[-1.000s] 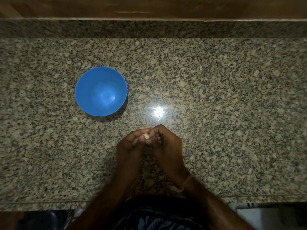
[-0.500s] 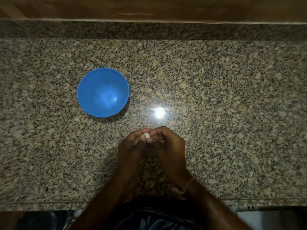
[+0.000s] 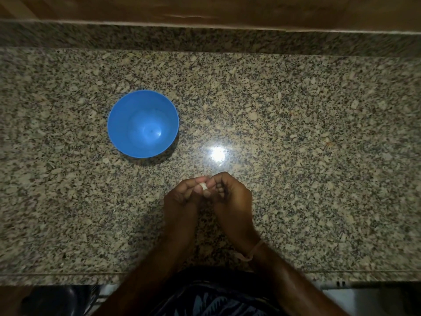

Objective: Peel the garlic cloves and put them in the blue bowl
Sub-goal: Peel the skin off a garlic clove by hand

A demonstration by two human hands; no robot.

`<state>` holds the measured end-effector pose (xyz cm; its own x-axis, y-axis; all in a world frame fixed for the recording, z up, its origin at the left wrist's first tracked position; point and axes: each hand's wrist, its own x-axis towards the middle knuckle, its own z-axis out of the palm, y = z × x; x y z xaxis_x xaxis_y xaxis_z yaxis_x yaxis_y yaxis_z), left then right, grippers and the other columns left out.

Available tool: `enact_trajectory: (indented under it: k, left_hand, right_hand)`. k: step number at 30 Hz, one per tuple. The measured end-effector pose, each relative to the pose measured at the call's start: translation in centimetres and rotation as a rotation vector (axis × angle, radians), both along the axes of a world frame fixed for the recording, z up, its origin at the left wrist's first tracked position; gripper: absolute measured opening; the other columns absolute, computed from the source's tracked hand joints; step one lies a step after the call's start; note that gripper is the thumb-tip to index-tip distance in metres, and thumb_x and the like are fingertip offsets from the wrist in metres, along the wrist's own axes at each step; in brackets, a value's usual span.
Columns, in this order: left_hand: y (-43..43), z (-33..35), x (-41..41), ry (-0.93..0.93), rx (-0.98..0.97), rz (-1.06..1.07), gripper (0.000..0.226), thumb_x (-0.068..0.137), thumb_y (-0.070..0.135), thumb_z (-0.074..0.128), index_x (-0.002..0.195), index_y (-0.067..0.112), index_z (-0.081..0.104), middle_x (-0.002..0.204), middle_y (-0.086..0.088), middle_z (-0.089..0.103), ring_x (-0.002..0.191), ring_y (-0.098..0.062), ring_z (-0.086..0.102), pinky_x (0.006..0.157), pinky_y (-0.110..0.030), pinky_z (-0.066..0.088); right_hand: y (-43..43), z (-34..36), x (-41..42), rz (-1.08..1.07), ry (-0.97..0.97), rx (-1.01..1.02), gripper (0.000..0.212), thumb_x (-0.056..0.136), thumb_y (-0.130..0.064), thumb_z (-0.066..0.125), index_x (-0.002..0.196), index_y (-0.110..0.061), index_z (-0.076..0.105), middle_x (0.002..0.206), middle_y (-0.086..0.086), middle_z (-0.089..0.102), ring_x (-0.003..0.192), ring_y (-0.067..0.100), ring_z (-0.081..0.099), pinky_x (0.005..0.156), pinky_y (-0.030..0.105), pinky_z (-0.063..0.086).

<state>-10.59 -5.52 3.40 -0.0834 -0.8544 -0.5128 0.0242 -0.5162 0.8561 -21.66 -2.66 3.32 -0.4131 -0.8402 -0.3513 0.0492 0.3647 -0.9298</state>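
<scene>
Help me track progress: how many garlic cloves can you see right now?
1. The garlic clove is pinched between the fingertips of the left hand and right hand, above the counter. The blue bowl shows none inside. Others may be hidden in the curled hands.

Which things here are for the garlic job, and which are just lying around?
For the job: garlic clove, pinched between left hand and right hand; blue bowl, waiting nearby.
Just there: granite counter; band on the right wrist.

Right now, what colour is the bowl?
Blue, plain, with no pattern. The bowl shows clearly in the head view, on the speckled counter.
</scene>
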Motion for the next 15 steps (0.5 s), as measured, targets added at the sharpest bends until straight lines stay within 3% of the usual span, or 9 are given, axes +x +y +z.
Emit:
enact_trajectory:
  k: [6,11,15]
  left_hand:
    - [-0.16,0.04,0.32,0.035,-0.006,-0.022,0.022,0.097,0.018,0.062,0.113,0.009,0.074,0.103,-0.014,0.080,0.101,-0.031,0.077,0.089,-0.040,0.061]
    - [0.14,-0.22,0.47,0.029,-0.014,-0.057,0.022,0.095,0.019,0.059,0.109,0.018,0.077,0.102,-0.009,0.081,0.100,-0.027,0.077,0.084,-0.032,0.061]
    - [0.10,-0.61,0.39,-0.036,-0.043,-0.053,0.023,0.093,0.020,0.061,0.108,0.017,0.077,0.098,-0.008,0.081,0.098,-0.026,0.078,0.088,-0.041,0.061]
  right_hand:
    - [-0.08,-0.06,-0.14,-0.032,-0.077,0.028,0.011,0.087,0.003,0.079,0.089,-0.006,0.073,0.082,-0.001,0.077,0.074,0.005,0.070,0.070,0.019,0.056]
    - [0.27,-0.27,-0.04,-0.029,-0.079,0.036,0.011,0.085,0.006,0.079,0.089,-0.002,0.072,0.081,-0.006,0.076,0.073,0.003,0.069,0.069,0.018,0.055]
    - [0.13,-0.40,0.17,-0.020,-0.049,0.039,0.010,0.087,0.004,0.078,0.088,-0.003,0.070,0.081,-0.013,0.077,0.072,0.000,0.067,0.068,0.016,0.053]
